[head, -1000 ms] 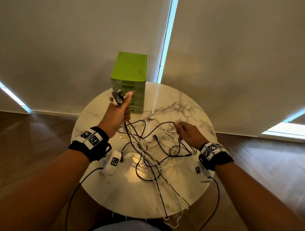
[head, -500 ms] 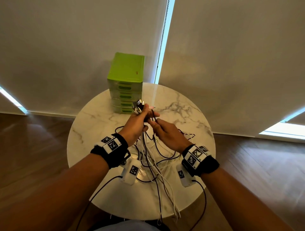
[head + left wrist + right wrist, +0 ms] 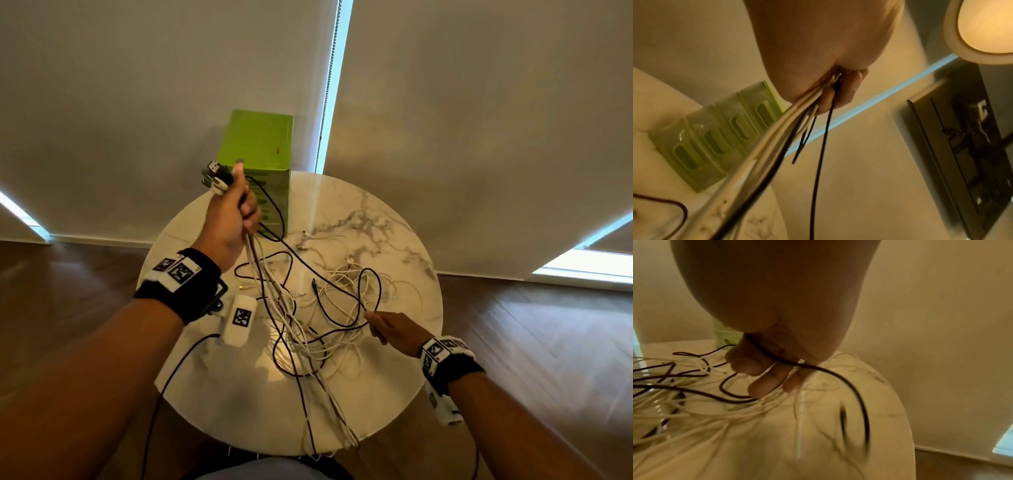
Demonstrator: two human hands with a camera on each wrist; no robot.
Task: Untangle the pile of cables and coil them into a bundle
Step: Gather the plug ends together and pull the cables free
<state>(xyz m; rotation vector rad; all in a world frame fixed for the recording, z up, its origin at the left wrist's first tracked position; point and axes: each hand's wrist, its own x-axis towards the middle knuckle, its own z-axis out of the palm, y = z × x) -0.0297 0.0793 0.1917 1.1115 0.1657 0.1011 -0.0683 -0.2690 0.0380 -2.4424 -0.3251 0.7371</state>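
Your round white marble table [image 3: 394, 246] stands on dark wood floor, a green plastic drawer unit [image 3: 260, 144] at its far edge by pale blinds. Your right hand [image 3: 394, 330] curls around a black cable [image 3: 838, 374] low over the tangled black and white cables [image 3: 318, 308]. Your left hand [image 3: 233, 219], raised farther back, grips a bunch of them, plug ends above your fingers [image 3: 251, 209].

Home room: wood floor [image 3: 548, 335], roller blinds [image 3: 479, 120], marble side table [image 3: 394, 246].
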